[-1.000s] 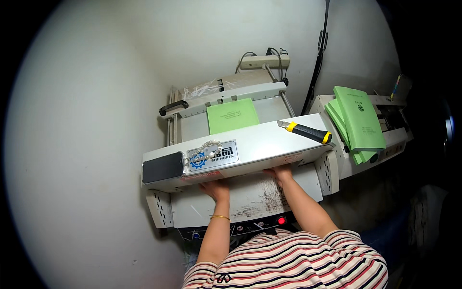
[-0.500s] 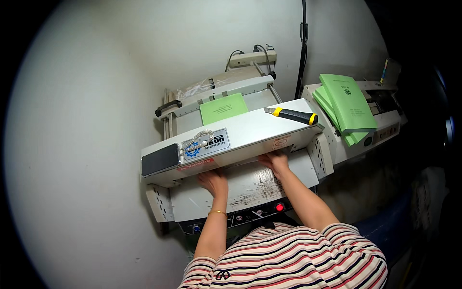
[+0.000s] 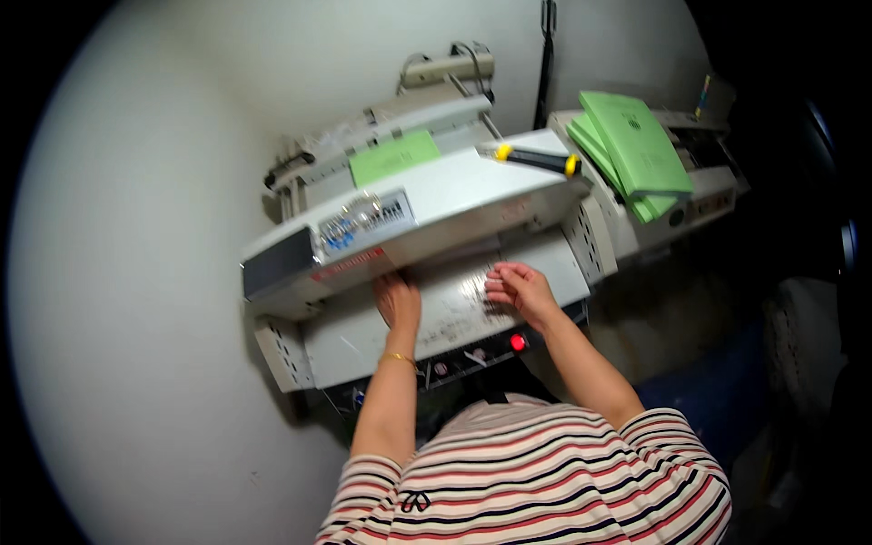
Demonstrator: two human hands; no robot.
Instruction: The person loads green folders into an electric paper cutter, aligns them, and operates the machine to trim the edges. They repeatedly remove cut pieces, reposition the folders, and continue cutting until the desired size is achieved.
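Observation:
A white paper cutter [image 3: 454,213] stands before me, with a broad crossbeam over its front table [image 3: 350,336]. My left hand [image 3: 398,302] reaches over that table to the beam's lower edge, fingers stretched forward and their tips partly hidden. Whether it touches anything under the beam I cannot tell. My right hand [image 3: 522,291] hovers above the scuffed right part of the table, fingers loosely bent and apart, with nothing in them. Behind the beam, a green booklet [image 3: 395,157] lies on the cutter's rear bed.
On the beam rest a yellow-and-black utility knife [image 3: 536,160], a bead bracelet [image 3: 363,213] and a dark phone [image 3: 280,263]. Green books [image 3: 634,145] are stacked on a second machine at right. A red lit button [image 3: 518,342] sits on the front panel. A wall rises at left.
My right hand has come out from under the beam, back toward me. My left hand stays near the beam's edge. The whole view has shifted, with the cutter higher in the picture.

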